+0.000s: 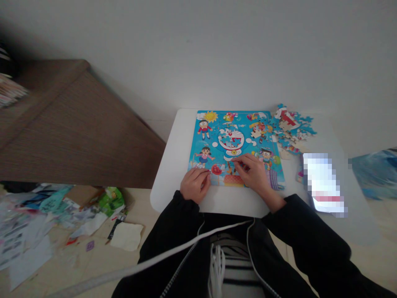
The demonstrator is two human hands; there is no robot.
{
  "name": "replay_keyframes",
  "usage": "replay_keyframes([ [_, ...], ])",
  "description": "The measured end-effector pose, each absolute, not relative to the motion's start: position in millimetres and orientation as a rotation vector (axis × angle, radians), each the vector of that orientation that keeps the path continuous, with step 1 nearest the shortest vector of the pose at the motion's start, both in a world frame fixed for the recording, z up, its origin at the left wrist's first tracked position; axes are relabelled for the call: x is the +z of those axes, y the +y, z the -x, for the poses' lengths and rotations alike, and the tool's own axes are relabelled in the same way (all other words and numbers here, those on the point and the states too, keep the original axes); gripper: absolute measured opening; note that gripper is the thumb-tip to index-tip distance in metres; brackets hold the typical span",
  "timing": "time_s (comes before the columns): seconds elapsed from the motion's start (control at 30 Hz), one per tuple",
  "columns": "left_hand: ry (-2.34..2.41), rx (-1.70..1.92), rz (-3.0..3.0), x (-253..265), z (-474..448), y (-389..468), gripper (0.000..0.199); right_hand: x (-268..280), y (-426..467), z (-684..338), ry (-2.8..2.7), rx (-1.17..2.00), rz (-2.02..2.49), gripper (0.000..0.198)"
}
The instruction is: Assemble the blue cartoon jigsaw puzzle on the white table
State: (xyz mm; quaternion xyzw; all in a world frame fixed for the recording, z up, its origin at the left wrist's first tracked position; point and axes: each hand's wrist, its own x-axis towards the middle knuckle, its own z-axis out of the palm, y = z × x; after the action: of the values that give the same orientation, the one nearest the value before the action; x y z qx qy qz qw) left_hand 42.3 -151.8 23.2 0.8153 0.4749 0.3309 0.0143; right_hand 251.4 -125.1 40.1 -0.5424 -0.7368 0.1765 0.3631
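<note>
A blue cartoon jigsaw puzzle lies flat on a small white table, with a round-faced blue and white character in its middle and smaller figures around it. My right hand rests over its lower right part, thumb and fingertips pinched together near the middle character's feet. Whatever is in that pinch is too small to make out. At the puzzle's lower left edge is my left hand, its fingers curled and closed, touching the board near a red round picture. I cannot tell what, if anything, it holds.
Loose puzzle pieces lie heaped at the board's upper right. A phone with a lit, blurred screen is on the white table at right. A brown wooden cabinet stands left, with papers and wrappers on the floor below.
</note>
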Motion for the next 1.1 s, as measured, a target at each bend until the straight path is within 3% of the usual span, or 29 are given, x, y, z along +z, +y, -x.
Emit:
replay_keyframes([
  [0.23, 1.380, 0.914, -2.626, 28, -39, -143, 0.022, 43, -127, -249, -2.061, 0.357, 1.438, 0.019],
  [0.43, 1.138, 0.672, -2.812, 31, -41, -119, 0.034, 56, -124, -239, -2.476, 0.207, 1.397, 0.032],
  [0.63, 1.033, 0.734, -2.896, 20, -47, -108, 0.032, 71, -112, -231, -2.726, 0.257, 1.427, 0.023],
  [1.1, 1.050, 0.707, -2.773, 12, -42, -106, 0.032, 66, -115, -232, -3.014, -0.096, 1.056, 0.016],
])
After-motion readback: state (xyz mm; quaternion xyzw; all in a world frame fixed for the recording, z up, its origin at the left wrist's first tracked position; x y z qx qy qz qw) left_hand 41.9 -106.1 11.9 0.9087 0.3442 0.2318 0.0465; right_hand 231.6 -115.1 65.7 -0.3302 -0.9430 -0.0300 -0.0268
